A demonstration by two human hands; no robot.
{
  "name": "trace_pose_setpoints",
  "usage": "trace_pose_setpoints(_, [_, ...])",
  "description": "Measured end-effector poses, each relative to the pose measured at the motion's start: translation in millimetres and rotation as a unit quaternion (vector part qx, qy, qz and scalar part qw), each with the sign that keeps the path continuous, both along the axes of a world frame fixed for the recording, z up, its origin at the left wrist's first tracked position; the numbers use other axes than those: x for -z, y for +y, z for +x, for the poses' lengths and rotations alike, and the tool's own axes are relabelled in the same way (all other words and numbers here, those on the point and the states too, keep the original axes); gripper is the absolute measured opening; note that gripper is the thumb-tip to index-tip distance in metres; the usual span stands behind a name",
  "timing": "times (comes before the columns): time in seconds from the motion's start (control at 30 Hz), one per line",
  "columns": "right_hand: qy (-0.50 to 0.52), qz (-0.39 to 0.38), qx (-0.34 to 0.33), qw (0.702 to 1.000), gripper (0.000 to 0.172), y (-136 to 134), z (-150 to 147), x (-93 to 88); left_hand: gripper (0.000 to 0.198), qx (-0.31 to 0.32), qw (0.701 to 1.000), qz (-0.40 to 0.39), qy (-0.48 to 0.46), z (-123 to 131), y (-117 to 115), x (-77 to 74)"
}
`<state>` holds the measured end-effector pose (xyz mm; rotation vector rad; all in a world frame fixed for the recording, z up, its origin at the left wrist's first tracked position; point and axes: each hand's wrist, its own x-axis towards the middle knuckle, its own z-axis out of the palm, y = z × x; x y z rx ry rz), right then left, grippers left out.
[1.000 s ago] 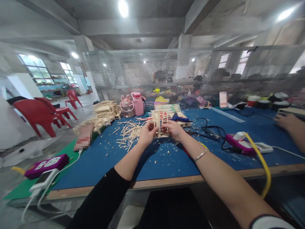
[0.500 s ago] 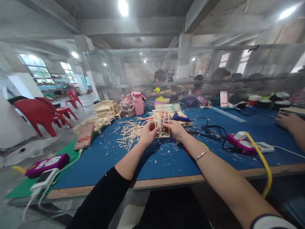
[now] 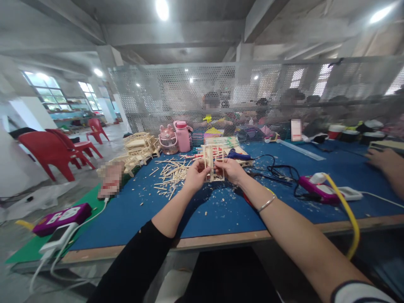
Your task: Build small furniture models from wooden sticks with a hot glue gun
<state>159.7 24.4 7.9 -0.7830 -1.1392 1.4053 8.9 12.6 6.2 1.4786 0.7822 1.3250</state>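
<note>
Both hands hold up a small frame of pale wooden sticks (image 3: 208, 158) above the blue tabletop. My left hand (image 3: 197, 173) pinches its left side, and my right hand (image 3: 232, 169) grips the right side, fingers closed on the sticks. Loose wooden sticks (image 3: 173, 173) lie scattered to the left of the hands. Just behind the right hand rests a blue glue gun (image 3: 239, 155) with a black cord. Pliers-like dark handles (image 3: 274, 178) lie to its right, partly tangled with the cord.
Stacked wooden stick models (image 3: 142, 145) stand at the back left beside a pink bottle (image 3: 182, 136). Purple power strips (image 3: 320, 191) sit on either side, with cables. A ruler (image 3: 301, 150) lies at the back right. Another person's hand (image 3: 383, 162) is at the far right.
Almost nothing differs. The hands and the stick frame keep the same place and hold; the view has shifted very slightly.
</note>
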Motion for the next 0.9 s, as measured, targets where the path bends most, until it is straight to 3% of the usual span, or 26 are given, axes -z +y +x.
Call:
trace_pose_setpoints(0.17, [-0.098, 0.017, 0.033, 0.995, 0.04, -1, 4, -5.6, 0.032, -0.035, 0.999, -0.018, -0.023, -6, 5, -1.1])
trace_pose_setpoints(0.3, [-0.163, 0.07, 0.135, 0.975, 0.048, 2, 10, -3.4, 0.034, -0.043, 0.996, -0.04, -0.063, -9, 7, -3.2])
trace_pose_setpoints(0.47, [-0.318, 0.253, 0.155, 0.901, 0.034, -1, 6, 1.5, 0.038, -0.064, 0.983, -0.088, -0.15, -12, 15, -1.5])
trace_pose_setpoints(0.6, [-0.391, 0.337, 0.201, 0.833, 0.027, -8, 2, -4.2, 0.034, -0.029, 0.976, -0.118, -0.181, -11, 18, 1.6])
trace_pose_setpoints(0.67, [-0.438, 0.358, 0.227, 0.793, 0.026, -10, 6, -7.9, 0.03, -0.029, 0.985, -0.121, -0.123, -13, 17, 3.5])
trace_pose_setpoints(0.73, [-0.489, 0.366, 0.246, 0.753, 0.024, -8, 13, -10.0, 0.026, -0.041, 0.991, -0.128, 0.006, -20, 15, 4.7])
trace_pose_setpoints(0.83, [-0.556, 0.363, 0.245, 0.706, 0.022, -3, 24, -9.5, 0.028, -0.026, 0.973, -0.161, 0.165, -39, 9, 0.7])
trace_pose_setpoints(0.9, [-0.583, 0.361, 0.224, 0.692, 0.02, -1, 28, -8.2, 0.031, 0.03, 0.953, -0.183, 0.238, -52, 6, -7.1])
